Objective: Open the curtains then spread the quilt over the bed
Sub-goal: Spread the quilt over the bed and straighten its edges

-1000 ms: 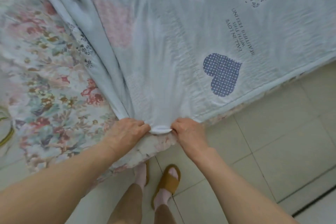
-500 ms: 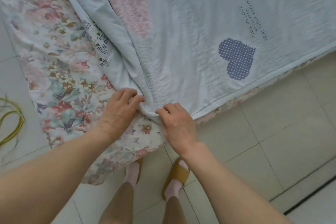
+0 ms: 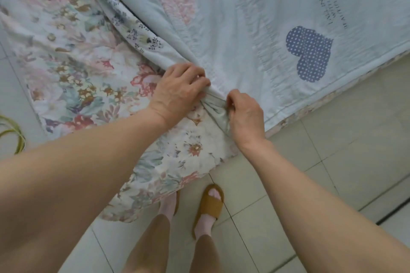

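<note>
Both hands have moved up onto the bed from its edge, the left hand point(image 3: 180, 88) and right hand point(image 3: 245, 115) each pinching the bunched corner of the quilt point(image 3: 233, 35) over the flowered sheet point(image 3: 73, 77), so the corner looks not yet laid flat

Quilt point(image 3: 255, 17) ran off top and right edges; its corner was bunched under right hand point(image 3: 245, 115), grip possibly pinched.
</note>
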